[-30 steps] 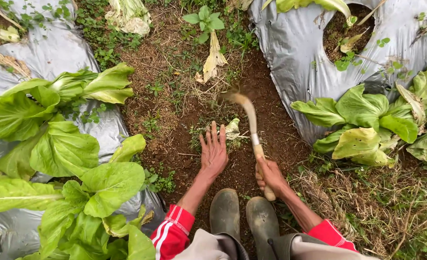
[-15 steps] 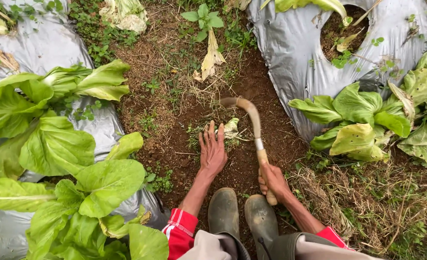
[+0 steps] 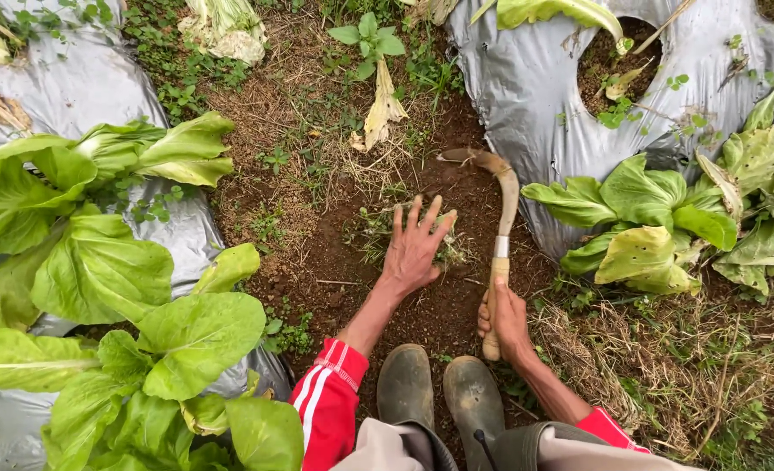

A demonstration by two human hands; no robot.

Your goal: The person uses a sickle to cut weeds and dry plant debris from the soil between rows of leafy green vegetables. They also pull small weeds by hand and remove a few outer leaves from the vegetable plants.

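The sickle (image 3: 500,222) has swung a little: its curved, soil-crusted blade now hooks toward 11 o'clock over bare dirt, and weeding looks under way. It stands just right of the weed clump (image 3: 443,249). The right hand (image 3: 504,318) has its grip wrapped tight round the wooden handle. The left hand (image 3: 415,249) has dropped, fingers spread, onto the clump, with the boots (image 3: 439,397) at 6 o'clock.
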